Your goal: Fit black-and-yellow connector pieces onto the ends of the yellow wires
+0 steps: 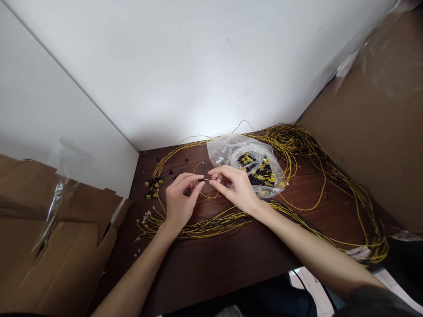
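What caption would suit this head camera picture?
Left hand and right hand pinch thin wiring near a plastic bag of small parts.

Soft light brightens the white wall [211, 75], leaving the tabletop [211, 264] dim.

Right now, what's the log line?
left hand: pinching black piece | right hand: pinching wire | bag: black-and-yellow parts inside | table: yellow wires

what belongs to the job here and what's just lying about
Likely the job:
small black piece and thin yellow wire, in hand;
clear plastic bag of black-and-yellow parts;
long yellow-and-black wire bundle.

Seemingly lying about:
brown cardboard box, left;
flat brown panel, right.
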`<state>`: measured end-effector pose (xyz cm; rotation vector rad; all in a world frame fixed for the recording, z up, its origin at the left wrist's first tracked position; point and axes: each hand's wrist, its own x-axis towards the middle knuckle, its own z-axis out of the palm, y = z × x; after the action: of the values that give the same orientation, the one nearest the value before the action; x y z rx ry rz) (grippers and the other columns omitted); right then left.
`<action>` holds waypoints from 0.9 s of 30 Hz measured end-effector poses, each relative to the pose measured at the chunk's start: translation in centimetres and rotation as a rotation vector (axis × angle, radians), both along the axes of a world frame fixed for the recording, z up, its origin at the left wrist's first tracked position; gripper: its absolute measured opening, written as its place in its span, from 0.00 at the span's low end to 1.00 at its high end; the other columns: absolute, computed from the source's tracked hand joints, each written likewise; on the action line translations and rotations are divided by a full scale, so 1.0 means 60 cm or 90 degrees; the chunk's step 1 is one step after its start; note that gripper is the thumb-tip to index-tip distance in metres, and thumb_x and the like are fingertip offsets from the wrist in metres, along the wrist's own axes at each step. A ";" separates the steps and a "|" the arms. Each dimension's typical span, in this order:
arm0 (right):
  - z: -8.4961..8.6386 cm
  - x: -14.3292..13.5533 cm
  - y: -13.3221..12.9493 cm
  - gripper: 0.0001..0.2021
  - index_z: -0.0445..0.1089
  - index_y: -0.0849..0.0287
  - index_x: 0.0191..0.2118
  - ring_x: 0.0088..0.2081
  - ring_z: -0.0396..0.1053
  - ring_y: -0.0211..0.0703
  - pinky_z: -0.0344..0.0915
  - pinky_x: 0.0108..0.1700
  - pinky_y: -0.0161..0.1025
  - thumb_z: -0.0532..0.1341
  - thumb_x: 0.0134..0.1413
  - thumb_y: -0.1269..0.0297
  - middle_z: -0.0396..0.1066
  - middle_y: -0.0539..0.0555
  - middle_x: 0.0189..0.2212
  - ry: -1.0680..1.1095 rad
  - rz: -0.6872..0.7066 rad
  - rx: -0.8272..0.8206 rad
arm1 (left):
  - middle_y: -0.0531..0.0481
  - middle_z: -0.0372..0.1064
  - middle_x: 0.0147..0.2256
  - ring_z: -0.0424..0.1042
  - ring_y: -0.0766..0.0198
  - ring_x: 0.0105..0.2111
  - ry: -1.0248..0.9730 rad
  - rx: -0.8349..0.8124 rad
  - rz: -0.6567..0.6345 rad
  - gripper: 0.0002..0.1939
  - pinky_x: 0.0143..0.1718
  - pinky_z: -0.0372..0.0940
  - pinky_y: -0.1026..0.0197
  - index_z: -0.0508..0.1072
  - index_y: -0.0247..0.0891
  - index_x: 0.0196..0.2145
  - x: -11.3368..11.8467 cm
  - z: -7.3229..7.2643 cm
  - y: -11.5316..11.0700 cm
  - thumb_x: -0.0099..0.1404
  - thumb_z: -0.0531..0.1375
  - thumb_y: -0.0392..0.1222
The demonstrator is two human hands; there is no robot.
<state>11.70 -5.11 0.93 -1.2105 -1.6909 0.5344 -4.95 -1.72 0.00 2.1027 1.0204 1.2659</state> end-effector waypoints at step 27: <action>-0.003 -0.004 -0.004 0.05 0.67 0.61 0.27 0.26 0.62 0.34 0.57 0.30 0.32 0.56 0.51 0.73 0.64 0.49 0.23 -0.036 -0.024 -0.012 | 0.50 0.69 0.31 0.61 0.68 0.25 0.031 0.037 -0.031 0.06 0.29 0.60 0.64 0.75 0.37 0.34 0.004 -0.001 -0.005 0.59 0.59 0.34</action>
<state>11.44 -5.34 0.73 -1.2796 -1.7111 0.4983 -4.69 -2.01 -0.07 2.1987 0.9565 1.2414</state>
